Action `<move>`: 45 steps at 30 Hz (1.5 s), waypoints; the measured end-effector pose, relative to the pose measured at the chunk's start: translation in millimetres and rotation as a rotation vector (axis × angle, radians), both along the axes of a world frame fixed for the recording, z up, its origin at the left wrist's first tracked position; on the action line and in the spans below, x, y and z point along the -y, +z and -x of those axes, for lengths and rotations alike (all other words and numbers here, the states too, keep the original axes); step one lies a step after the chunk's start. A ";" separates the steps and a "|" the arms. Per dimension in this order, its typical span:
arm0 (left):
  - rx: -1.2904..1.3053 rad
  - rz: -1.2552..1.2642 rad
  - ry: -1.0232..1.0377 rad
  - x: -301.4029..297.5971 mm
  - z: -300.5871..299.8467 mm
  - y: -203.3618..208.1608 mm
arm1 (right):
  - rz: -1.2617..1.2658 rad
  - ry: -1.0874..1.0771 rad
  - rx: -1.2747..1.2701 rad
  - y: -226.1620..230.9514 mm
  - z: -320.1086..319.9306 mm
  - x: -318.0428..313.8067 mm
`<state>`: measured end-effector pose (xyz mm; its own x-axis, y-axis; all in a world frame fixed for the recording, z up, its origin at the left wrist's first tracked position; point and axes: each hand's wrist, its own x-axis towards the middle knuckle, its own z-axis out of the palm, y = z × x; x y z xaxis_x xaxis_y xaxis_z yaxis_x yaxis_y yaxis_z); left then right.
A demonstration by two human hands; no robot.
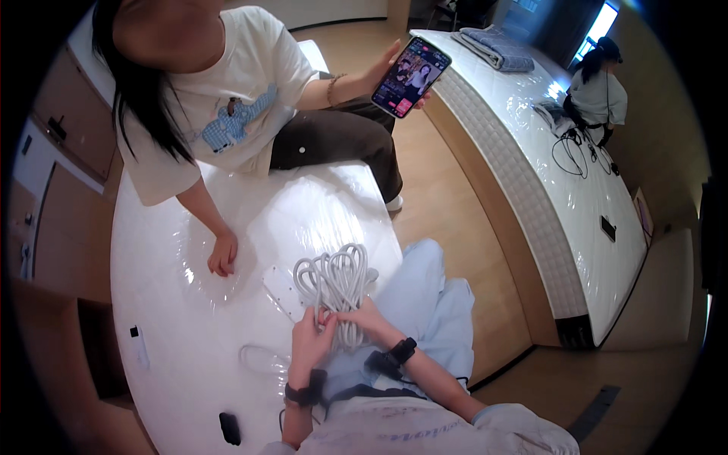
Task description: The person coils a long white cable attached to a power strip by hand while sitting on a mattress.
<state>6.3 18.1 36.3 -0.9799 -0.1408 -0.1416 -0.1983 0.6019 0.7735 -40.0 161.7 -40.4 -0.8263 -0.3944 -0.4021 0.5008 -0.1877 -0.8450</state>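
Note:
A thick bundle of looped light-grey cable point(341, 274) is gathered above my lap, its coils standing up in front of my hands. My left hand point(309, 341) closes around the lower left side of the bundle. From the other side my right hand point(367, 320) grips the same loops, and the fingers of both hands meet at the middle. Some coils hang below the grip. Behind the bundle, a white flat strip point(282, 294) with small dark marks lies on the plastic-covered mattress point(227, 326); the cable partly hides it. Each wrist wears a black band.
Across from me a person point(220, 98) sits on the mattress, holding up a lit phone point(412, 77). A dark object point(230, 428) and a small white device point(139, 347) lie at left. Another mattress point(546, 182) stands right, with a person point(599, 91) beside black cables point(580, 152).

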 end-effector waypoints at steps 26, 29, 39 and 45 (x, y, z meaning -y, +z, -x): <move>0.229 -0.283 0.164 17.2 18.3 -23.6 | 0.212 0.016 0.247 3.7 -9.3 4.0; 0.135 -0.318 -0.028 20.9 25.2 -36.2 | 0.216 0.102 0.234 3.6 -7.1 9.4; -0.026 0.321 0.058 -11.7 6.5 -40.7 | 0.171 -0.145 0.298 -11.6 -19.6 26.0; 0.613 -0.074 0.226 50.8 -68.9 -0.1 | 0.332 -0.304 0.371 -0.3 -5.6 15.8</move>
